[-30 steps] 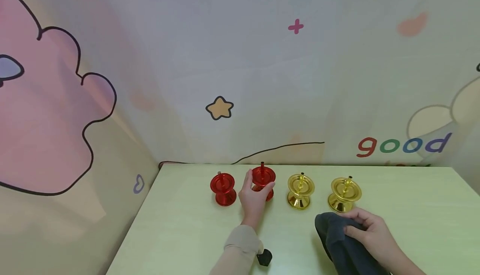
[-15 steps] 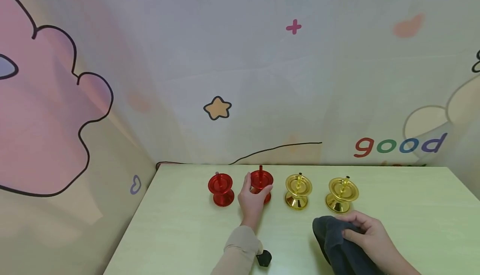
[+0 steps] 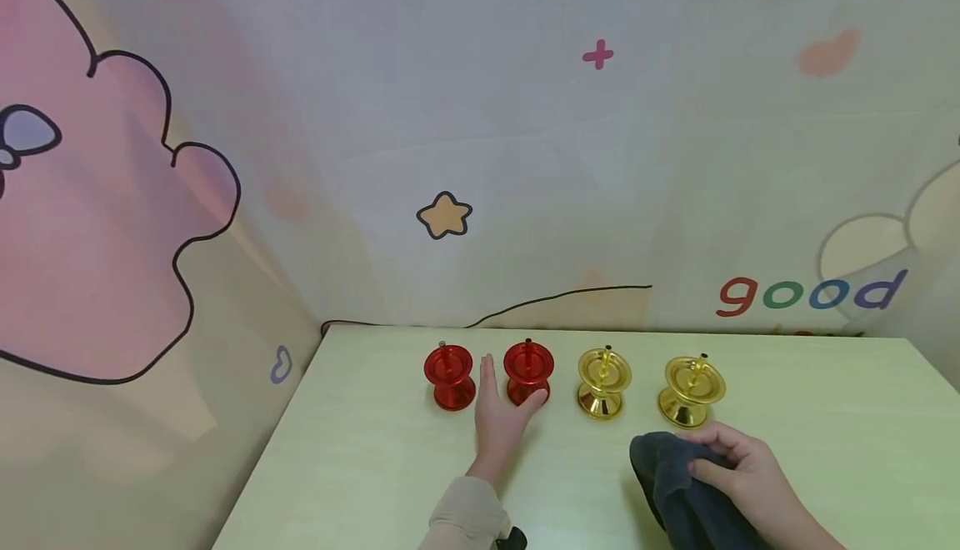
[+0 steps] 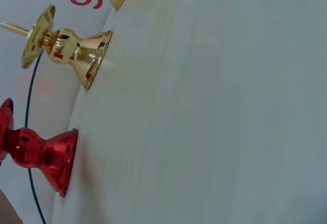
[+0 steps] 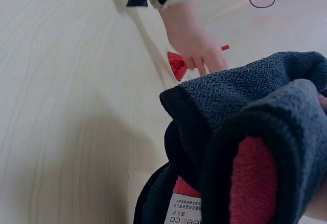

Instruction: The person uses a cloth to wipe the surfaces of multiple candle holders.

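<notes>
Four-footed wording aside, a red candle holder [image 3: 451, 373] with a dish and a thin centre tube stands upright at the left of the row. My left hand [image 3: 498, 429] is just in front of a second red candle holder [image 3: 529, 367], fingers straight and thumb spread, seemingly apart from it. In the left wrist view this red holder [image 4: 46, 152] stands on its flared base. My right hand [image 3: 742, 467] pinches a dark grey cloth [image 3: 675, 471], folded, with red lining and a white label in the right wrist view. Two gold candle holders [image 3: 604, 375] [image 3: 692, 383] stand to the right.
The pale wooden table [image 3: 360, 458] meets a printed cloth backdrop [image 3: 525, 158] behind the row. At the left a side wall [image 3: 247, 383] rises along the table edge. A black device [image 3: 513, 538] sits at my left wrist.
My left hand has loosened from the second red holder and drawn back slightly towards me. That holder now stands lower on the table. The right hand stays put with the cloth.
</notes>
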The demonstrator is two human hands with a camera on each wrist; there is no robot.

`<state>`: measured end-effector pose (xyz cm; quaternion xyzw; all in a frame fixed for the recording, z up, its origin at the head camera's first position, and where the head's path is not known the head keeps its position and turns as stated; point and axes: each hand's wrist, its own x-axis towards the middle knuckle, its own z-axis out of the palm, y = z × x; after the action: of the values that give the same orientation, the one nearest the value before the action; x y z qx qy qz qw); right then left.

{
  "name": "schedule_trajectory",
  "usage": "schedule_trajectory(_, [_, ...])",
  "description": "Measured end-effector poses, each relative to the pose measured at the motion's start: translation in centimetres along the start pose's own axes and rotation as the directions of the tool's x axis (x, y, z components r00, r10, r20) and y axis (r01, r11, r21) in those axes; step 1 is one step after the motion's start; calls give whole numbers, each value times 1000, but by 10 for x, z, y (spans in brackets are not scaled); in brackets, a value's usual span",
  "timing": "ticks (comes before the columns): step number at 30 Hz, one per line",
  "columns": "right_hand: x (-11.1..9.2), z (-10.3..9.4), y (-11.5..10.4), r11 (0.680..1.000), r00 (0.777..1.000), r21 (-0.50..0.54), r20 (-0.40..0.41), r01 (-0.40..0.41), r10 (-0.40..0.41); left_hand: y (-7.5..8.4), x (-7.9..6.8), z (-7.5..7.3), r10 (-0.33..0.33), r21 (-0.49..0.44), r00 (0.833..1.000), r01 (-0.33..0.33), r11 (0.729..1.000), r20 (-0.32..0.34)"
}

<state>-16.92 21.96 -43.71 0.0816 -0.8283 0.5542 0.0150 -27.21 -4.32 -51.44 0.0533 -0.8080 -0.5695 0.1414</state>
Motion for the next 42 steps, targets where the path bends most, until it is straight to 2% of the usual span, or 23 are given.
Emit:
schedule_trajectory(3, [0,-1,1,1000,1000,-8,-3,6,-6,3,-9,-14,65,-39,994,-69,997,-87])
schedule_trajectory(5, [0,-1,0,1000,1000,-13,-1,8,-8,4,-11,-24,155,-27,975,-162,986,-159])
schedule_trajectory(7, [1,-2,0,1000,1000,-21,-3,10,-10,5,-10,-34,257,10,939,-262,965,-228])
schedule_trajectory(9, [1,-3,-1,1000,1000,-30,-5,2,-3,6,-5,-43,343,64,893,-339,939,-293])
schedule_trajectory(10, [1,-3,-2,999,1000,-35,-7,-2,1,6,-2,-47,373,89,871,-364,927,-319])
schedule_trajectory(11, [2,-3,-2,999,1000,-37,-8,-7,7,7,2,-51,385,110,857,-371,922,-342])
schedule_trajectory(12, [2,-3,-2,999,1000,-39,-10,-10,10,7,6,-54,385,121,850,-367,922,-358])
schedule_trajectory(13, [2,-4,-3,999,1000,-42,-11,-12,12,7,10,-58,375,130,851,-353,927,-367])
schedule_trajectory(14, [2,-4,-3,999,1000,-39,-10,-15,14,7,14,-60,354,133,860,-328,935,-368])
schedule_trajectory(16, [2,-4,-4,999,1000,-37,-12,-5,5,4,22,-65,288,146,895,-253,956,-340])
schedule_trajectory(19, [2,-3,-5,999,1000,-30,-13,15,-16,-4,32,-69,167,174,954,-126,977,-248])
schedule_trajectory(20, [2,-3,-5,999,1000,-27,-13,22,-23,-8,35,-70,132,187,968,-92,978,-214])
schedule_trajectory(22, [2,-3,-5,999,1000,-20,-9,26,-26,-15,40,-72,88,202,983,-54,978,-163])
schedule_trajectory(26, [2,-2,-6,1000,1000,-11,-6,24,-24,-26,46,-74,32,200,994,-11,980,-101])
schedule_trajectory(31, [2,-1,-7,1000,1000,-2,-1,24,-24,-33,51,-76,-4,199,997,20,980,-81])
schedule_trajectory(36, [2,0,-8,1000,1000,19,1,24,-24,-33,53,-78,-21,204,997,36,978,-78])
schedule_trajectory(42, [3,-4,-9,1000,1000,-10,-8,6,-6,-26,50,-81,-33,224,999,42,974,-42])
